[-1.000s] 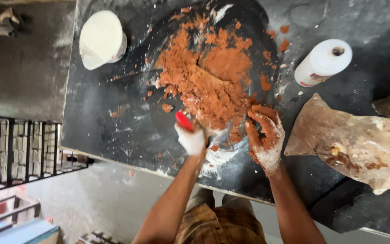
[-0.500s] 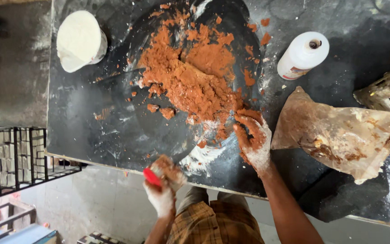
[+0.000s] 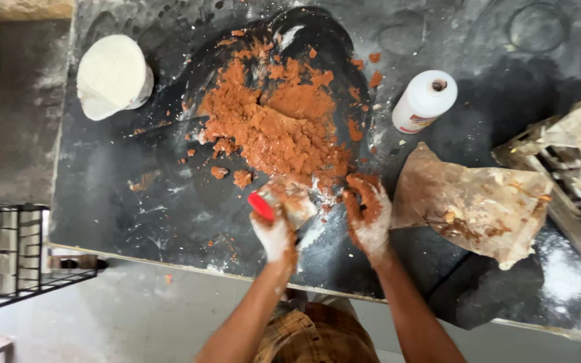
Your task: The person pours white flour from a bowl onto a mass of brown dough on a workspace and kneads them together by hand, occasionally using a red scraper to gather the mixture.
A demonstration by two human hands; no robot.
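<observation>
- Gripping a red-handled scraper, the left hand is closing tight around it; the right hand is lying open, holding nothing.
- Crumbly reddish clay is sitting at twelve o'clock on the black table, probably soft, sticky, best scooped from beneath.

Scraper: small flat tool, red handle, pale blade smeared with orange-brown paste; held tilted in left hand, near front edge of black table.
Clay heap: reddish-orange, crumbly, damp-looking mound at table centre, loose clumps scattered around, near end touching scraper blade.
Right hand: coated in clay, fingers spread, resting on table beside heap's near edge.
</observation>
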